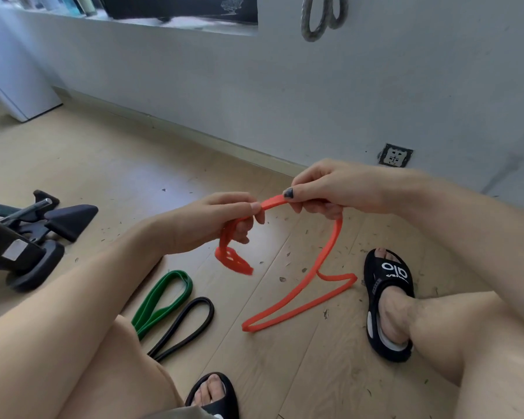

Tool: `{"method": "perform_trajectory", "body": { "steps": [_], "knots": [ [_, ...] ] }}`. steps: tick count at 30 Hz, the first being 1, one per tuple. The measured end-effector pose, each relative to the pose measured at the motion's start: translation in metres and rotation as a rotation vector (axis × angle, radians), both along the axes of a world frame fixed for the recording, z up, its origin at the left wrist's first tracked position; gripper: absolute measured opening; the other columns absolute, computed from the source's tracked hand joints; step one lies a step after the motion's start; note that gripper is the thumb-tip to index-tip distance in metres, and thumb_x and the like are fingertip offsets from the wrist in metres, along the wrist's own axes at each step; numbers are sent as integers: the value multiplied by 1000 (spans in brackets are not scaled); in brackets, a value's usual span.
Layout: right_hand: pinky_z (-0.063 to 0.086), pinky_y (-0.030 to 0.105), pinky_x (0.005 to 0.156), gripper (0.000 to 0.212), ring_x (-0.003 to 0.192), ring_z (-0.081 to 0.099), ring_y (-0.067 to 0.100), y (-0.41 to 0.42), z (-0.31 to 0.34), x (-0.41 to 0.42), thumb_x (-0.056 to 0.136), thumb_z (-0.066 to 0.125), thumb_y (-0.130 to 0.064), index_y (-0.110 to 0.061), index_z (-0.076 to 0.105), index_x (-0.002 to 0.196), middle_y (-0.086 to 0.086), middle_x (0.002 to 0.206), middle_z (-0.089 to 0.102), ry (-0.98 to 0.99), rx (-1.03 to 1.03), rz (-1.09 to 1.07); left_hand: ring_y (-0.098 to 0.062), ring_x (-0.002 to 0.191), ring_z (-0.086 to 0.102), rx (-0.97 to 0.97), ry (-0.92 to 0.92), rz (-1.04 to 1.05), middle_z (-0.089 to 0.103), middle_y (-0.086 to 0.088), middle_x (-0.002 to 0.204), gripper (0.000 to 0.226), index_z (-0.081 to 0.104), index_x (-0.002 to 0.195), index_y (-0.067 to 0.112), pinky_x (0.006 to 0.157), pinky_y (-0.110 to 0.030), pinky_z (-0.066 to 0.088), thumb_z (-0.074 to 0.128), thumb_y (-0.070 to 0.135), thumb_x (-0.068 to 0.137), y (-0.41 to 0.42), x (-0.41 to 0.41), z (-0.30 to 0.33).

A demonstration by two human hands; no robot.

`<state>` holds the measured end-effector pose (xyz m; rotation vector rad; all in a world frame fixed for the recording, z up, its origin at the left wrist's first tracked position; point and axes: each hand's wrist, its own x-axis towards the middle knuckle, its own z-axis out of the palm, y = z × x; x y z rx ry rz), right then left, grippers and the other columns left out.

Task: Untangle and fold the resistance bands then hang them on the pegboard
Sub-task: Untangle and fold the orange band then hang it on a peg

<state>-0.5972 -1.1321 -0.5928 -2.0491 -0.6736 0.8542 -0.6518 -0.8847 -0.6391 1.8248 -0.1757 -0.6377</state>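
Orange band [300,300] is the one in hand, so the step is untangling or folding it; hanging is not yet begun. Left hand [224,222] grips one end, with a bunched, twisted loop dangling just below its curled fingers. Right hand [330,189] pinches the strap close beside the left, thumb on top, and a short arch of band bridges the two hands. From the right hand the rest drops to the floor [88,164] and lies in a long loop with a kink, beside the right sandal [387,300].

Next move, as I judge it, calls for working the bunched loop under the left hand free, then drawing the long floor loop up and laying it even before doubling it over.

Left of the orange band, on the floor, lie a green band [164,297] and a black band [188,325], side by side, both looking already doubled. Farther left stands a dark chair base [28,246]. High on the wall [285,101] a grey looped rope [321,19] hangs; the pegboard itself cannot be made out. Small debris dots the floor. The right foot sits near the trailing loop and could snag it.
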Motion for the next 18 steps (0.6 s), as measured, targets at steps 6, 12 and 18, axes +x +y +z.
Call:
{"method": "perform_trajectory", "body": {
  "steps": [6, 12, 18],
  "knots": [
    [41, 30, 53, 29, 51, 47, 17, -4, 1, 1, 104, 52, -22, 1, 69, 99, 8, 76, 68, 39, -67, 8, -14, 64, 36, 5, -108, -6, 39, -1, 71, 22, 65, 86, 15, 67, -29, 38, 59, 33, 97, -11, -2, 2],
    [38, 29, 52, 38, 52, 44, 15, 10, -9, -7, 105, 53, -37, -6, 70, 91, 3, 67, 58, 11, -48, 41, -15, 66, 36, -15, -103, -42, 39, -1, 71, 33, 67, 99, 4, 64, -28, 37, 57, 36, 99, -20, -3, 1],
    [24, 23, 44, 38, 47, 25, 11, 6, -8, -1, 107, 50, -32, -1, 67, 92, -3, 57, 34, 18, 71, -51, -26, 103, 72, 58, -14, -17, 75, -10, 107, 33, 62, 120, 4, 99, -42, 54, 68, 26, 95, 4, -2, -4]
  ]
}}
